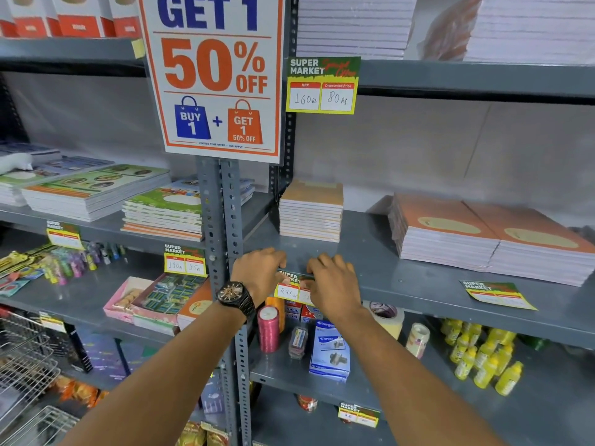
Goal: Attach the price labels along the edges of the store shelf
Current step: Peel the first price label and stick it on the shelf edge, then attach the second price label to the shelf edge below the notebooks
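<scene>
Head view: both hands, left hand (260, 268) and right hand (331, 284), pinch the price label (287, 288) against the shelf edge (418, 292). Between the two grips, the label looks light, thin paper; hold its top corners.

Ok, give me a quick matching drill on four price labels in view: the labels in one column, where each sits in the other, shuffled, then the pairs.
Labels:
1. 160/80 label
2. 190/95 label
3. 246 label
4. loose label

Places:
A. lying flat on the shelf top, right side
B. on the upper shelf edge beside the 50% OFF poster
C. under both hands, at the middle shelf edge
D. on the left bay's shelf edge below the notebook stack

Pairs: 1-B, 2-D, 3-C, 4-A
</scene>
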Demonstrator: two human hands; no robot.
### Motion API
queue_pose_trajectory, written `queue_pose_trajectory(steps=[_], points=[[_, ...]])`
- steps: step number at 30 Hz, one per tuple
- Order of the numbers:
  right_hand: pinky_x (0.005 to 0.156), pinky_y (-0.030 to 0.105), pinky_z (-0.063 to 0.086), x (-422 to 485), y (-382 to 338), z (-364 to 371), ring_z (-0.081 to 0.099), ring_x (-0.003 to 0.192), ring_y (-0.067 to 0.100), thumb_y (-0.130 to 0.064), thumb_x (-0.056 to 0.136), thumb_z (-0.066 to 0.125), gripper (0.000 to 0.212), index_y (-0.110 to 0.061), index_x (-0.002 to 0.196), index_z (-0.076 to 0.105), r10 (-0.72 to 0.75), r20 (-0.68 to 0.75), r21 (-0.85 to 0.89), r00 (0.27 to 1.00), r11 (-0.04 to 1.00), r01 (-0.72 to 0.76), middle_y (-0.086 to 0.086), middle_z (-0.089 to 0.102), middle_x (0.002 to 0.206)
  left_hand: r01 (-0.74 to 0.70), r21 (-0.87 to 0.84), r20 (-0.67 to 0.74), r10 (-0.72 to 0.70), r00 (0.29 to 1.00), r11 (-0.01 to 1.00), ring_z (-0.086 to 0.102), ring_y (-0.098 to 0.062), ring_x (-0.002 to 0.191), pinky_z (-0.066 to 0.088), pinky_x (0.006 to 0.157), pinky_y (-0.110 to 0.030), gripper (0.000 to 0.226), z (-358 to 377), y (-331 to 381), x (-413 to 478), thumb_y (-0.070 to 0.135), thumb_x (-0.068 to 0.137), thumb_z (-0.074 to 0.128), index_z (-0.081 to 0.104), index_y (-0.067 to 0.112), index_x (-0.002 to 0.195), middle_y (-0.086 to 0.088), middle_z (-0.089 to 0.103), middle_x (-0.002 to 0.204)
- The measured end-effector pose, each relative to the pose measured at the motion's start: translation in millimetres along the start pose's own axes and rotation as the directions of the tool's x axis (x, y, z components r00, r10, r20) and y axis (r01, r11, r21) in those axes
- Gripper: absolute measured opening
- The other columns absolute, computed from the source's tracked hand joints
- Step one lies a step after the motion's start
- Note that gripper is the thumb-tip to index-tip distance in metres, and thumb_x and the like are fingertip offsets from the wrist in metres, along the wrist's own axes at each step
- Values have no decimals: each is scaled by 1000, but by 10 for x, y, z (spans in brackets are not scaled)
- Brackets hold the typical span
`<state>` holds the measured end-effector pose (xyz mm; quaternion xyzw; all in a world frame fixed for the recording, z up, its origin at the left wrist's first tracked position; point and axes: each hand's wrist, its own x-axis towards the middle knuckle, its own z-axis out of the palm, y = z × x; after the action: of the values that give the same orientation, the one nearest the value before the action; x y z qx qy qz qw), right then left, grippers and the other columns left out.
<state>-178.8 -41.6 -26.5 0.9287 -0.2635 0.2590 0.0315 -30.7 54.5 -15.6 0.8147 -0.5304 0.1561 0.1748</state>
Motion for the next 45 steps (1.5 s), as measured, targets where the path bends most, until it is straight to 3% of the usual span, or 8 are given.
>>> queue_pose_trajectory(steps=[11, 19, 25, 28, 32, 38, 41, 45], points=[[75, 32, 52, -491, 994, -567, 64, 82, 17, -36, 83, 71, 17, -24, 95, 69, 241, -66, 557, 968, 814, -165, -4, 67, 94, 80, -183, 202, -42, 978, 980, 62, -24, 98, 52, 85, -39, 42, -136, 469, 153, 57, 70, 61, 60, 28, 100, 2, 67, 107], [78, 27, 46, -1093, 2889, -1357, 66, 86, 20, -16, 78, 74, 9, -22, 82, 69, 568, -10, 455, 823, 736, -502, 1, 71, 89, 26, -445, 251, 97, 963, 895, 62, -23, 110, 49, 94, -36, 45, 301, 2246, 519, 52, 82, 62, 61, 20, 112, -3, 67, 119], [82, 27, 45, -1141, 3349, -1476, 59, 94, 17, -28, 75, 76, 37, -19, 110, 66, 429, 314, 276, 847, 812, -514, -1, 65, 101, -33, -208, 438, 123, 890, 978, 56, -33, 111, 49, 91, -46, 79, 487, 3102, 745, 82, 70, 46, 62, 18, 114, -7, 60, 126], [82, 27, 46, -1090, 3424, -1413, 59, 94, 17, -23, 74, 78, 46, -20, 118, 63, 353, 322, 336, 879, 825, -455, -4, 61, 100, -28, -214, 457, 125, 881, 977, 57, -31, 109, 48, 91, -44, 52, 531, 3338, 846, 66, 77, 58, 66, 23, 104, -5, 62, 117], [72, 27, 50, -1018, 3455, -1356, 62, 80, 16, -3, 72, 77, 36, -15, 105, 69, 375, 319, 636, 870, 596, -491, 4, 67, 89, 86, -475, 393, 124, 911, 876, 63, -20, 100, 51, 89, -37, 5, 632, 3448, 896, 38, 77, 71, 69, 33, 77, 9, 67, 96], [82, 38, 59, -1154, 3371, -1426, 70, 86, 21, -5, 81, 72, 15, -18, 88, 76, 373, 338, 817, 864, 340, -466, 7, 75, 92, 159, -785, 264, 92, 960, 598, 61, -23, 93, 51, 84, -43, 38, 569, 3610, 709, 30, 71, 80, 54, 26, 98, -7, 62, 102], [80, 37, 56, -1364, 3308, -1516, 69, 85, 19, -15, 84, 72, 7, -20, 88, 74, 400, 284, 813, 871, 381, -440, 5, 75, 91, 152, -891, 204, 80, 976, 427, 65, -24, 87, 55, 80, -43, 34, 463, 3636, 486, 13, 74, 82, 60, 16, 100, -17, 68, 102], [68, 26, 53, -1755, 3201, -1560, 66, 73, 11, -16, 83, 73, 7, -21, 86, 75, 357, 199, 742, 913, 553, -379, 0, 75, 82, 114, -866, 167, 67, 984, 487, 68, -20, 77, 55, 74, -42, 14, 543, 3696, 123, 19, 75, 81, 70, 23, 84, -5, 75, 86]])
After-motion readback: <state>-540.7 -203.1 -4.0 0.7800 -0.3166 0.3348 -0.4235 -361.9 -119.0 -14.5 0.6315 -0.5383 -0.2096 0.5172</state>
